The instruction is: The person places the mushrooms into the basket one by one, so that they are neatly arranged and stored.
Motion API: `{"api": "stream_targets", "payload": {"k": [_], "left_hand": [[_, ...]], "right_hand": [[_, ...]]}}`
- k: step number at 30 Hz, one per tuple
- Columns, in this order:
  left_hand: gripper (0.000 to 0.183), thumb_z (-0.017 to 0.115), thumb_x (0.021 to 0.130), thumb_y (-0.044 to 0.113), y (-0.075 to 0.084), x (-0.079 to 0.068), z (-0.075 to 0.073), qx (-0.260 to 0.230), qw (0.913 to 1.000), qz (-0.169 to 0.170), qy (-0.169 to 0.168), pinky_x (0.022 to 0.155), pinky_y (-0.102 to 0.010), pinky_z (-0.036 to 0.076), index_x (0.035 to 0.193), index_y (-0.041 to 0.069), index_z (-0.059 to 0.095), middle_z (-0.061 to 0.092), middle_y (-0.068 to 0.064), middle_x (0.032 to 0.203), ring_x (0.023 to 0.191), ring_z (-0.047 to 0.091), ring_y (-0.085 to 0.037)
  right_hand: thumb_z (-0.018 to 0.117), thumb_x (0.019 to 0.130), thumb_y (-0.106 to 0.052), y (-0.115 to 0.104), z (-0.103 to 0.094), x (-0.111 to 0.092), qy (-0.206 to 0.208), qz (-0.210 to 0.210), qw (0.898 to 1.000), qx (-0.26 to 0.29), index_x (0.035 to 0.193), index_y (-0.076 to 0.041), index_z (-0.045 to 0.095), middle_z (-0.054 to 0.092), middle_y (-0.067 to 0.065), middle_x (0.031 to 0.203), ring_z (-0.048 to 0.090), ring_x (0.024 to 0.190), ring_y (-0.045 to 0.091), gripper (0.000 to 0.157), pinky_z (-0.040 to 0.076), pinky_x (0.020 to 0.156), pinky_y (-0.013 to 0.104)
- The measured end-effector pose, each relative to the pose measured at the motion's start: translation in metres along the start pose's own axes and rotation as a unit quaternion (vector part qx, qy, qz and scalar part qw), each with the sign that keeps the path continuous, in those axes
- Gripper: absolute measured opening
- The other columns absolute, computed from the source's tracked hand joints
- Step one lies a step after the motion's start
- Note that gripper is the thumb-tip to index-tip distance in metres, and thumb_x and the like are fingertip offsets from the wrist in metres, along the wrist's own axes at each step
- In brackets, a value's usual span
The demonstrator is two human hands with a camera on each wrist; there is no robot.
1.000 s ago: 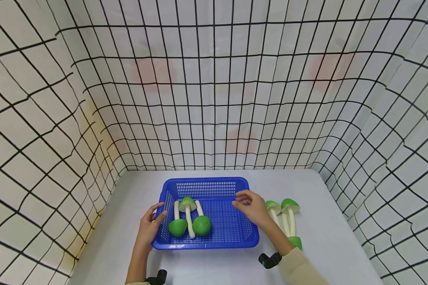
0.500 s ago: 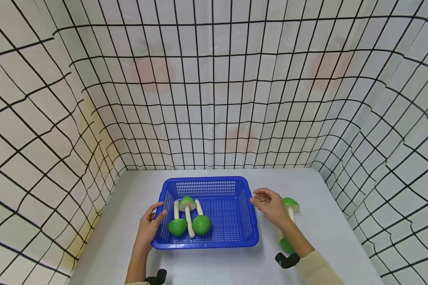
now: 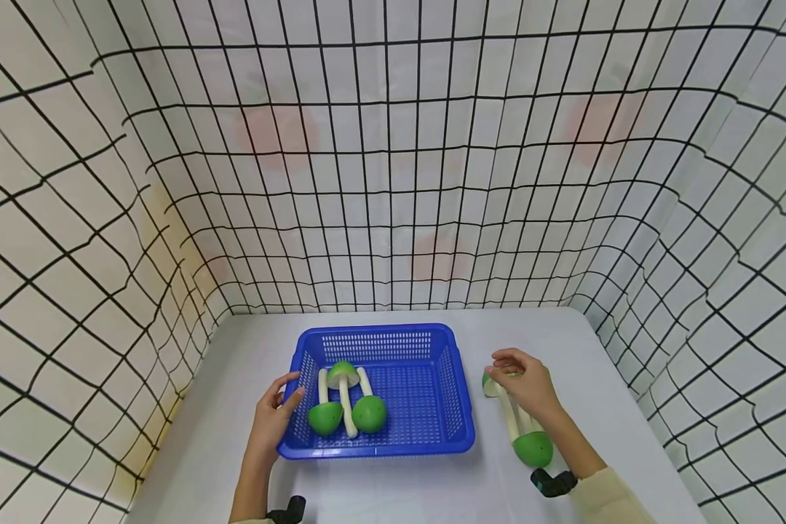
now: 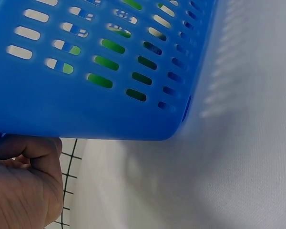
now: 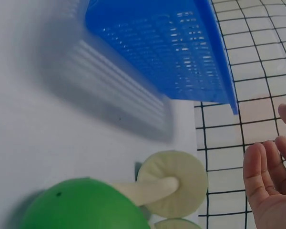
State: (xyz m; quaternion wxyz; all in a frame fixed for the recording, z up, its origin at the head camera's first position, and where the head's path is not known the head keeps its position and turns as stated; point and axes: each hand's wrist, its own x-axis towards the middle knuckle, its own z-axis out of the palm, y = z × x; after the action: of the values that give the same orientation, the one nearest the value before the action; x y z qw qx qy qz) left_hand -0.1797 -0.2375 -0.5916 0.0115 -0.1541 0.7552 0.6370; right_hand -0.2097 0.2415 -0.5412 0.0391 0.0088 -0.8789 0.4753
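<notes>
The right hand point(image 3: 524, 382) has moved out beyond the basket point(image 3: 419, 407), thumb and fingers apart over loose mushrooms point(image 3: 533, 449) on the tabletop point(image 3: 399, 487); the left hand's point(image 3: 274, 416) fingers still grip the basket, three mushrooms point(image 3: 346, 406) right of them.

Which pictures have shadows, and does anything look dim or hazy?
Right wrist view: the basket casts a soft shadow with pale stripes on the table; left wrist view: pale dashes in the basket's shadow, and the left hand looks shaded; head view: fairly even light, with hazy pink patches behind the grid.
</notes>
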Motion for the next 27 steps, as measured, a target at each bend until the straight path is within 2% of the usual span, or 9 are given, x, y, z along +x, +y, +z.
{"api": "stream_targets", "payload": {"k": [8, 12, 20, 25, 27], "left_hand": [[0.05, 0.067, 0.101, 0.036, 0.001, 0.0, 0.001, -0.009, 0.9999, -0.005, 0.001, 0.085, -0.041, 0.061, 0.148, 0.025, 0.053, 0.062, -0.023, 0.131, 0.105, 0.067, -0.029], [0.051, 0.066, 0.101, 0.036, -0.002, -0.001, 0.0, -0.011, 0.9999, -0.007, 0.0, 0.085, -0.042, 0.061, 0.15, 0.024, 0.052, 0.062, -0.023, 0.132, 0.106, 0.067, -0.029], [0.05, 0.067, 0.101, 0.035, -0.003, -0.003, 0.0, -0.013, 0.9999, -0.006, 0.001, 0.081, -0.037, 0.061, 0.148, 0.024, 0.053, 0.063, -0.023, 0.13, 0.102, 0.068, -0.027], [0.05, 0.066, 0.101, 0.037, -0.002, -0.001, -0.001, -0.004, 1.0, 0.004, 0.0, 0.083, -0.039, 0.061, 0.148, 0.025, 0.053, 0.063, -0.023, 0.13, 0.103, 0.068, -0.028], [0.049, 0.065, 0.103, 0.033, 0.004, -0.004, 0.0, -0.004, 1.0, 0.001, -0.002, 0.084, -0.041, 0.061, 0.149, 0.022, 0.053, 0.063, -0.025, 0.13, 0.104, 0.068, -0.03]], "right_hand": [[0.077, 0.094, -0.032, 0.021, -0.015, 0.0, 0.023, -0.002, 0.999, -0.037, 0.122, -0.011, 0.069, 0.073, 0.011, 0.115, 0.068, 0.103, 0.022, 0.036, 0.053, 0.08, 0.021], [0.077, 0.094, -0.033, 0.031, -0.021, -0.003, 0.025, 0.008, 0.999, -0.046, 0.122, -0.009, 0.069, 0.072, 0.012, 0.115, 0.066, 0.099, 0.017, 0.037, 0.053, 0.078, 0.02], [0.077, 0.094, -0.034, 0.051, -0.028, -0.008, 0.022, 0.021, 0.998, -0.054, 0.125, -0.005, 0.067, 0.071, 0.015, 0.119, 0.063, 0.094, 0.007, 0.044, 0.053, 0.077, 0.02], [0.078, 0.093, -0.037, 0.064, -0.029, -0.007, 0.027, 0.027, 0.997, -0.071, 0.126, -0.005, 0.067, 0.071, 0.012, 0.117, 0.062, 0.094, 0.005, 0.048, 0.052, 0.078, 0.02], [0.078, 0.092, -0.036, 0.069, -0.03, -0.008, 0.027, 0.035, 0.996, -0.079, 0.125, -0.005, 0.067, 0.071, 0.012, 0.117, 0.062, 0.094, 0.007, 0.047, 0.051, 0.077, 0.021]]}}
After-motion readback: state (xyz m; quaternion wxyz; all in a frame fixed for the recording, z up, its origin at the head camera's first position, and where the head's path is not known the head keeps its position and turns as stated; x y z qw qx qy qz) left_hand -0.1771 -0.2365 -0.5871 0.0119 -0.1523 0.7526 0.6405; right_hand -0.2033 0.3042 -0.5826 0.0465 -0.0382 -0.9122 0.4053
